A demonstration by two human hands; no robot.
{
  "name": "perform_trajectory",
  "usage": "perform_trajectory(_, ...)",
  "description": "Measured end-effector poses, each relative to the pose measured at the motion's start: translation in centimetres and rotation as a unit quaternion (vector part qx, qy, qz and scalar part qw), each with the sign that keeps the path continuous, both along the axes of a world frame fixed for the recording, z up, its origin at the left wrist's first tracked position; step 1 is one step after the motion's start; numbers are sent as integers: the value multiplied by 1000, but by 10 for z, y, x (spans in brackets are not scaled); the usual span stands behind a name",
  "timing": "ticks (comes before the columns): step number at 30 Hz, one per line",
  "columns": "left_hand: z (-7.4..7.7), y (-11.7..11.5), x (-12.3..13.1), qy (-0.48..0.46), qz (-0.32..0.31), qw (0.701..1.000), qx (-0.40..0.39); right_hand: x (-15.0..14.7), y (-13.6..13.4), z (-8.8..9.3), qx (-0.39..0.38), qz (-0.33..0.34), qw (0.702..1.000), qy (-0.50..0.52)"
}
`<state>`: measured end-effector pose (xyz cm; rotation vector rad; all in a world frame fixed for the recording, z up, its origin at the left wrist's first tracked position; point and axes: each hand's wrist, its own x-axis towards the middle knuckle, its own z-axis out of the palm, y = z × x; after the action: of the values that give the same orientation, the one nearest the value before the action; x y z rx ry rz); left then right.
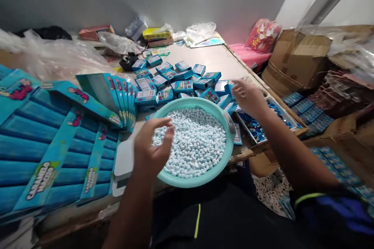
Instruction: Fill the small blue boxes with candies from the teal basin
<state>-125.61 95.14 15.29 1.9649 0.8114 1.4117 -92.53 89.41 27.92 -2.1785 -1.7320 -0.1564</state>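
Note:
My left hand (154, 140) hovers over the left rim of a turquoise basin (230, 146), thumb and forefinger curved apart with nothing seen between them. Small pale blue and white candies (193, 140) fill the basin. Beyond its right rim, my right hand (249, 97) reaches over the table, slightly blurred, its fingers partly curled and apart. Close to those fingertips is a small blue box (229, 90); whether they touch it I cannot tell. Many similar printed blue candy boxes (183, 86) lie in a loose heap behind the basin.
Blue display cartons (52, 140) stand stacked at the left, beside a grey-white object (124, 157). A tray of small blue pieces (258, 134) sits at the table's right edge. Plastic bags (67, 52) lie at the back left; cardboard boxes (298, 56) stand at the right.

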Motion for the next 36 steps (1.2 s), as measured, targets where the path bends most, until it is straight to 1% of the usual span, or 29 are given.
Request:
perform_trajectory(1,-1,7,9,30,-22,999,21,2,19,-6,-20,1,1000,-4)
perform_trajectory(3,-9,19,23,111,-71,991,34,5,58,-21,-98,4,995,-10)
perform_trajectory(4,-15,23,28,146,-96,984,17,6,74,-28,-147,7,989,-7)
perform_trajectory(6,-29,29,31,178,-148,971,-58,10,95,-40,-226,9,974,12)
perform_trajectory(7,-34,30,30,181,-176,963,-96,12,100,-44,-244,13,969,29)
perform_trajectory(8,-39,30,28,179,-197,956,-125,14,101,-46,-247,17,968,48)
perform_trajectory(10,-43,28,25,170,-215,950,-150,19,98,-47,-213,31,973,80)
perform_trajectory(13,-39,24,24,143,-219,954,-145,24,88,-41,-162,44,981,98)
perform_trajectory(16,-36,23,24,103,-203,961,-156,22,81,-27,-136,39,985,104)
perform_trajectory(18,-39,22,24,57,-179,966,-177,13,74,-13,-103,35,989,102)
perform_trajectory(19,-42,22,24,23,-163,969,-185,5,69,-5,-67,34,993,89)
perform_trajectory(20,-45,23,25,-18,-146,971,-189,-6,63,2,-14,36,997,70)
perform_trajectory(22,-49,26,28,-106,-116,970,-185,-35,47,10,117,54,990,51)
perform_trajectory(23,-49,28,29,-147,-109,966,-181,-53,39,10,171,74,980,72)
perform_trajectory(24,-47,30,31,-183,-113,960,-177,-72,32,5,198,100,967,126)
perform_trajectory(25,-44,33,32,-211,-134,952,-175,-90,26,-3,182,130,951,213)
perform_trajectory(26,-40,35,32,-226,-174,943,-172,-107,22,-14,136,162,927,311)
perform_trajectory(27,-35,37,32,-229,-223,932,-169,-121,20,-27,73,184,893,403)
perform_trajectory(28,-30,38,31,-223,-268,923,-166,-132,19,-41,2,192,857,479)
perform_trajectory(29,-25,38,30,-209,-299,917,-161,-139,20,-54,-62,187,826,529)
perform_trajectory(30,-23,37,29,-191,-307,920,-151,-143,22,-66,-114,170,812,547)
perform_trajectory(31,-22,37,28,-172,-291,931,-135,-143,24,-75,-149,149,823,528)
perform_trajectory(32,-24,36,28,-152,-254,948,-115,-140,26,-82,-163,126,857,472)
perform_trajectory(34,-32,36,28,-126,-165,975,-83,-130,27,-89,-166,85,942,278)
perform_trajectory(35,-37,37,29,-129,-131,980,-78,-124,26,-90,-177,69,966,177)
perform_trajectory(36,-43,38,29,-143,-109,980,-84,-119,24,-89,-201,57,973,99)
